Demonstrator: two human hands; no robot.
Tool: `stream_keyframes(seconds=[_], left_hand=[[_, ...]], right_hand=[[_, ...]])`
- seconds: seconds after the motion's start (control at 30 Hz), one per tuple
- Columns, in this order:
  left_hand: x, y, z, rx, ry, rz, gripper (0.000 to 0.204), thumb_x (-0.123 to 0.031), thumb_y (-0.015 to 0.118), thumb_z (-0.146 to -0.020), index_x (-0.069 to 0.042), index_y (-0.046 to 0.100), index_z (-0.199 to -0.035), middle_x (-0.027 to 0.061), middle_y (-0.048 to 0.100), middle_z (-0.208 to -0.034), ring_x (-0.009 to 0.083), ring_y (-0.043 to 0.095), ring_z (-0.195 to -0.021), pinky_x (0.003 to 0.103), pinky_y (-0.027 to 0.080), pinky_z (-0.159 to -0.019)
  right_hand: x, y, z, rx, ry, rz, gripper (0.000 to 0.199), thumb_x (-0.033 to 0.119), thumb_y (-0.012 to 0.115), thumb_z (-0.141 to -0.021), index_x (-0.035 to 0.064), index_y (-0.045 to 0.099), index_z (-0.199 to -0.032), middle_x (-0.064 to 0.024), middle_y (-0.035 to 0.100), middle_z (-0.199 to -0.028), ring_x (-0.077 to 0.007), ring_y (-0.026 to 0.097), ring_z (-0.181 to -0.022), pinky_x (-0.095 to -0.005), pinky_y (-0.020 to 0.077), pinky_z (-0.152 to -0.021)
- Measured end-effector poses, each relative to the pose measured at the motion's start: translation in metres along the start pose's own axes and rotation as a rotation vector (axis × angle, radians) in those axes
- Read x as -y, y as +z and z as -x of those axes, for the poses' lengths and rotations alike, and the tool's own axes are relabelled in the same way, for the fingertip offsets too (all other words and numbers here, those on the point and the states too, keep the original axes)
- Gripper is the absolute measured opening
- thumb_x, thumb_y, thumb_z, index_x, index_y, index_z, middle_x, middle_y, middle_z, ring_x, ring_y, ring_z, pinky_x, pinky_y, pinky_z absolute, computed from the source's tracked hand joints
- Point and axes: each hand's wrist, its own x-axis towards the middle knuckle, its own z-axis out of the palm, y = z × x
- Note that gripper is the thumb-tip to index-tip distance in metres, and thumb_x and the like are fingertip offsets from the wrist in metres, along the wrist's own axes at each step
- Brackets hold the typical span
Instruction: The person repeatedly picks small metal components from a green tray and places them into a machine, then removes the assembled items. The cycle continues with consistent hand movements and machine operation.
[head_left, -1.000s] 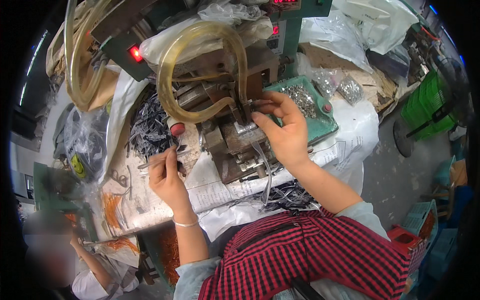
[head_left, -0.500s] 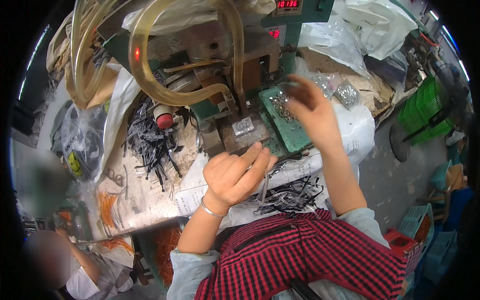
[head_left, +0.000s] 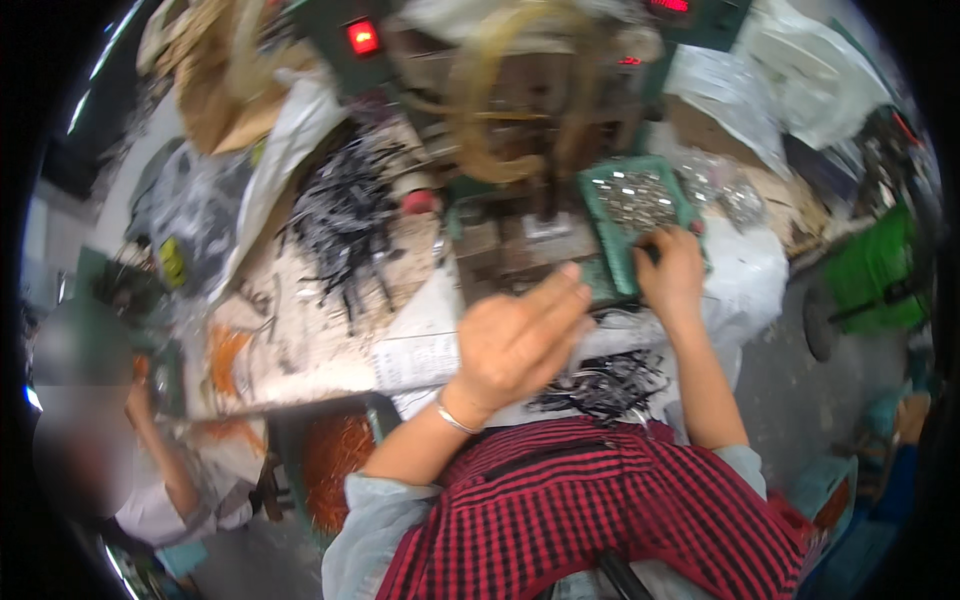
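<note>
My left hand point(head_left: 520, 345) is held in front of the bench press point(head_left: 500, 245), its fingers pressed together and pointing towards the small metal plate point(head_left: 547, 228) on the press bed. Motion blur and the hidden thumb leave unclear what it pinches. Over the near end of the green tray point(head_left: 622, 262), my right hand point(head_left: 672, 270) has its fingers bent down and closed; anything between the tips is too small to make out. Small shiny metal parts point(head_left: 635, 198) lie in the tray's far half. Below my left hand is a pile of dark cords point(head_left: 605, 385).
A second heap of black and grey cords point(head_left: 345, 205) lies left of the press, near a red button point(head_left: 418, 201). A yellowish hose point(head_left: 470, 130) loops over the press. Plastic bags point(head_left: 820, 60) sit at the back right. Another person's arm point(head_left: 160, 450) shows at lower left.
My right hand has come down from above the tray to its near end. My left hand's fingers now reach out straighter; the cord that hung from it no longer shows. The view has shifted.
</note>
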Motion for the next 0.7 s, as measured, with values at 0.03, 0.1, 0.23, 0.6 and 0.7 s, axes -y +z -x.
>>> stream_keyframes(seconds=[0.03, 0.1, 0.23, 0.6, 0.7], left_hand=[[-0.007, -0.009, 0.015, 0.004, -0.053, 0.030, 0.040, -0.006, 0.086, -0.073, -0.009, 0.075, -0.112, 0.0103, 0.077, -0.116, 0.0185, 0.071, -0.075, 0.029, 0.050, -0.061], [-0.011, -0.034, 0.037, -0.013, 0.023, -0.111, 0.032, -0.010, 0.085, -0.076, -0.008, 0.076, -0.108, 0.0111, 0.076, -0.118, 0.0147, 0.060, -0.062, 0.028, 0.044, -0.056], [0.032, -0.064, 0.045, -0.298, -0.459, -0.247, 0.019, 0.000, 0.079, -0.082, -0.008, 0.075, -0.099, 0.0084, 0.076, -0.094, 0.0277, 0.070, -0.080, 0.037, 0.053, -0.071], [0.190, 0.018, 0.040, 0.472, -0.975, -0.673, 0.023, -0.026, 0.076, -0.079, -0.004, 0.077, -0.085, 0.0177, 0.075, -0.100, 0.0362, 0.073, -0.093, 0.046, 0.059, -0.080], [0.194, -0.011, 0.063, 0.590, -1.038, -0.707, 0.020, -0.024, 0.073, -0.080, -0.005, 0.078, -0.086, 0.0188, 0.075, -0.096, 0.0379, 0.073, -0.089, 0.048, 0.058, -0.078]], right_hand=[[0.004, 0.000, 0.000, 0.024, -0.011, 0.044, 0.009, 0.010, 0.075, -0.079, 0.0040, 0.071, -0.085, -0.0144, 0.066, -0.093, -0.0368, 0.062, -0.096, -0.0485, 0.0499, -0.086], [-0.003, 0.003, 0.006, -0.075, -0.027, -0.020, 0.008, 0.009, 0.072, -0.083, 0.0044, 0.071, -0.090, -0.0145, 0.070, -0.089, -0.0374, 0.066, -0.088, -0.0481, 0.0514, -0.081], [-0.020, 0.012, 0.016, -0.157, 0.184, -0.309, 0.010, 0.008, 0.071, -0.091, 0.0034, 0.073, -0.100, -0.0117, 0.074, -0.095, -0.0277, 0.070, -0.086, -0.0384, 0.0536, -0.081], [-0.007, 0.008, -0.007, -0.100, 0.304, -0.687, 0.017, 0.006, 0.068, -0.098, -0.0010, 0.075, -0.111, -0.0055, 0.076, -0.100, -0.0102, 0.067, -0.090, -0.0234, 0.0510, -0.082], [-0.021, -0.014, 0.017, -0.092, 0.384, -0.702, 0.017, 0.005, 0.068, -0.097, -0.0007, 0.074, -0.112, -0.0047, 0.075, -0.096, -0.0100, 0.067, -0.087, -0.0237, 0.0511, -0.081]])
